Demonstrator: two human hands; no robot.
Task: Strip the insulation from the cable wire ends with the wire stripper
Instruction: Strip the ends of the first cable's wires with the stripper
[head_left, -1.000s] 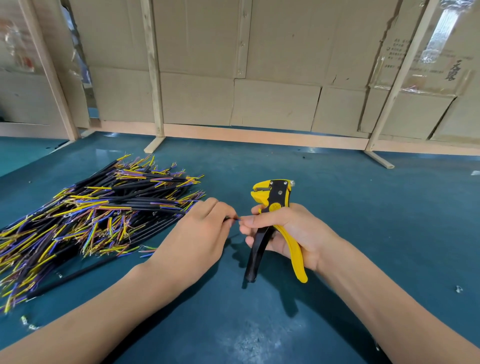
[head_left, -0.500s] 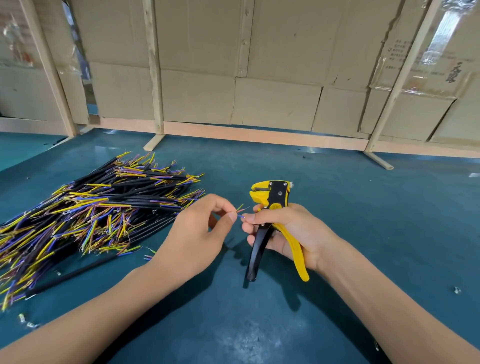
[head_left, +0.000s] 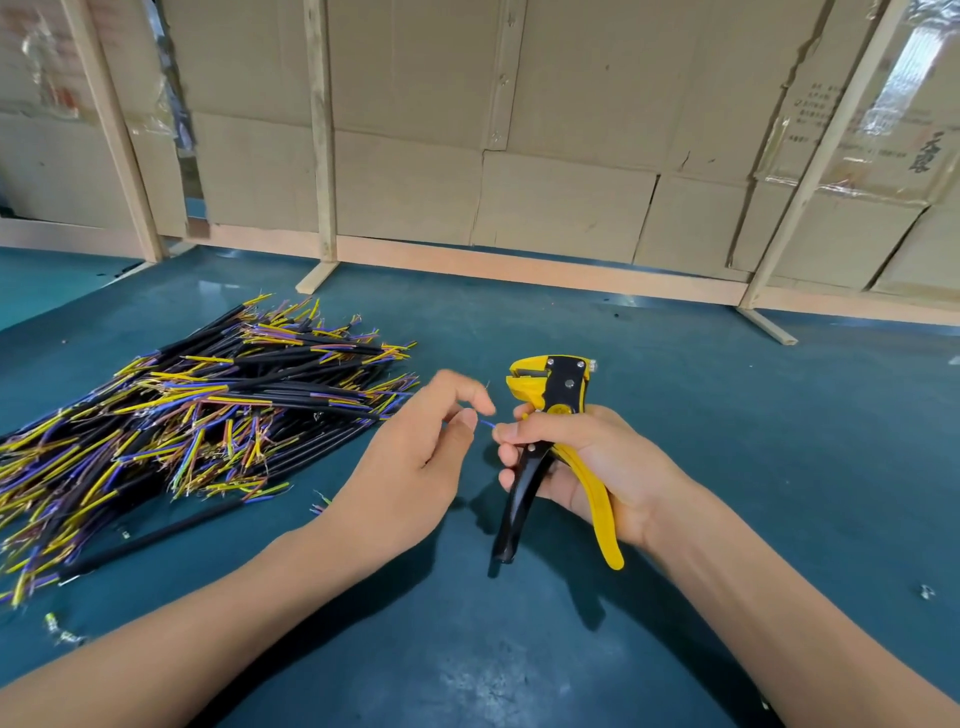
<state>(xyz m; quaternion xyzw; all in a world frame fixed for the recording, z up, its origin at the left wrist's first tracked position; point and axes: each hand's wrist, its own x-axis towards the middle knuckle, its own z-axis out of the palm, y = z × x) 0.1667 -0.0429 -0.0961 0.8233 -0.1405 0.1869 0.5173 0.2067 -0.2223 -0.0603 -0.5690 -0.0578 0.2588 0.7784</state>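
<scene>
- Head view: a yellow-and-black wire stripper (head_left: 558, 441) stands upright above the teal table (head_left: 779, 441), handles spread, near the cable pile (head_left: 197, 421).
- The right hand (head_left: 587, 462) curls round the handles.
- The left hand (head_left: 410, 467) pinches a thin blue wire end (head_left: 487, 424) beside the right fingertips.

Glossy plastic wire stripper (head_left: 558, 410), matt teal table (head_left: 727, 441) (scuffed in places), bare wooden frame (head_left: 322, 156), cardboard panels (head_left: 561, 218).

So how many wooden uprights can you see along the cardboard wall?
4: one upright far left, one left of centre, one on the right, one at the right edge; more may lie outside the view.
</scene>
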